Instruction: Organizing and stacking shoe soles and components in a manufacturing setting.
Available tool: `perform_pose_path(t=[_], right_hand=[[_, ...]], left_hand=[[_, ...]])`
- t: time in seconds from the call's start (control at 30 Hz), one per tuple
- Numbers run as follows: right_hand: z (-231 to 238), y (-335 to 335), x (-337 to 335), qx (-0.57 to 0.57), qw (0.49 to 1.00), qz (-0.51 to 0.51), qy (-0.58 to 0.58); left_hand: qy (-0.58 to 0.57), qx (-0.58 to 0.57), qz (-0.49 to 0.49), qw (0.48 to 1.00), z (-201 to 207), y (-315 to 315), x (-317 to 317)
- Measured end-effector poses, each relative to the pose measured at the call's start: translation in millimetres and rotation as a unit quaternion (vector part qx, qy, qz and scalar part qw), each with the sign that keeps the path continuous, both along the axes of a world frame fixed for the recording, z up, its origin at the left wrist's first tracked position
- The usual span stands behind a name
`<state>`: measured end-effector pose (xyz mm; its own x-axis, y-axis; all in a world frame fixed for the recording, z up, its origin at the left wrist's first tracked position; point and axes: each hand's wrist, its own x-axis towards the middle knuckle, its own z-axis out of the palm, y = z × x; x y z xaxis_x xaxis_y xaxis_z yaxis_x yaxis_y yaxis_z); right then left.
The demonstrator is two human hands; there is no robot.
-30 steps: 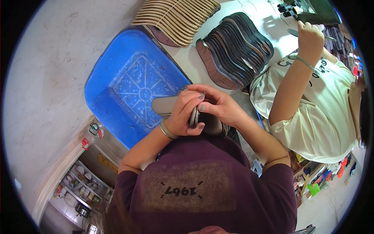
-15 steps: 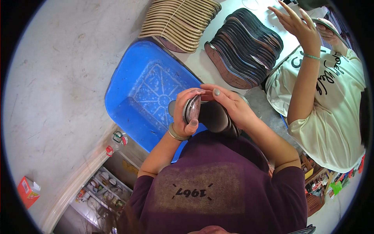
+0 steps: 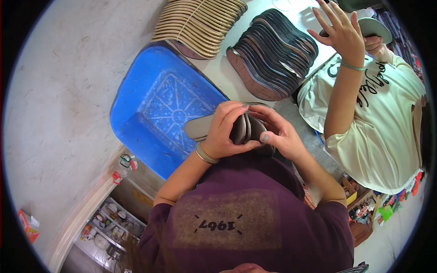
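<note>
Half a second ago the pinkish oval end of a piece in my left hand (image 3: 224, 132) was turned up; now that hand has swung closer to my right hand (image 3: 283, 136), and smooth, dark brown rounded ends of the soles (image 3: 248, 128) show between them. More of the flat grey sole (image 3: 198, 128) now sticks out left of my left hand, its tip round and matte; before, only a bit of it showed.

My left hand is curled round the dark soles, fingers over the far edge, thumb along the near one. My right hand cups their right side, thumb bent in, fingertips near the left ones.

Beyond my left hand sits the blue tub (image 3: 132, 113), scuffed plastic with a ribbed star on its floor. Farther ahead are a tied stack of curved, glossy tan soles (image 3: 195, 25) and a row of wavy black soles (image 3: 273, 54). Ahead and right of my right hand, a co-worker's hand (image 3: 340, 36) has its fingers spread.
</note>
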<state>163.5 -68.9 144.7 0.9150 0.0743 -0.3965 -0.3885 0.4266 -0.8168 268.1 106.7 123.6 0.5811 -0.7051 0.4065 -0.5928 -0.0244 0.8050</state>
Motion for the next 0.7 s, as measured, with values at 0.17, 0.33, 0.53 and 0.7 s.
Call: perform_pose_path(t=[0.17,0.33,0.53,0.7], right_hand=[[10,3,-8,-0.153,0.986,-0.003,-0.071],[7,3,-9,-0.143,0.989,-0.037,-0.027],[8,0,-12,-0.148,0.988,-0.037,-0.021],[8,0,-12,-0.132,0.991,-0.037,0.003]], left_hand=[[-0.056,0.012,-0.030,0.998,3,-11,-3],[-0.025,-0.068,-0.020,0.997,-6,-7,-8],[0.007,-0.158,-0.020,0.987,-17,-4,-14],[-0.047,-0.119,-0.026,0.991,-14,-7,-18]])
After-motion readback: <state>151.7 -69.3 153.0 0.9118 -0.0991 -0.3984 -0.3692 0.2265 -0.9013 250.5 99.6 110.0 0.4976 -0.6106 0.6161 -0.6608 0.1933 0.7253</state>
